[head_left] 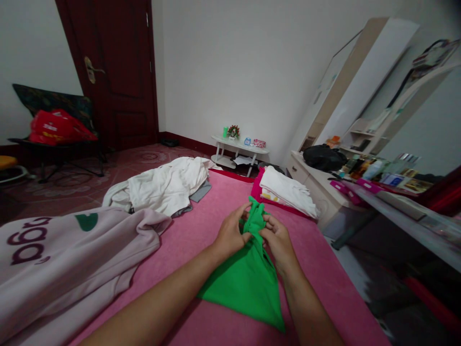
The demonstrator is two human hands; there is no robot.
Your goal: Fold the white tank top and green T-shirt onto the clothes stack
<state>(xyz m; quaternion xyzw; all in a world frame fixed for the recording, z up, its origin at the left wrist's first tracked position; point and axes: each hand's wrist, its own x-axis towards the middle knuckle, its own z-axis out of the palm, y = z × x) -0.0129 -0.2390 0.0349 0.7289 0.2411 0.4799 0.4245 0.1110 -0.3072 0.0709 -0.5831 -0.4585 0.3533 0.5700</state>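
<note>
A green garment (248,278) lies bunched on the pink bed cover (201,230) in front of me. My left hand (230,233) pinches its gathered top edge from the left. Just to the right, my right hand (277,240) grips the same gathered edge, fingers curled into the cloth. Both hands hold the top of the green garment a little above the bed, and its lower part spreads out between my forearms.
A pale pink sweatshirt (65,264) with dark lettering lies at the left. A heap of white clothes (165,185) sits farther back. Folded white cloth (288,192) rests on a red item at the bed's right corner. A cluttered dresser (360,178) stands right; a dark door (115,72) behind.
</note>
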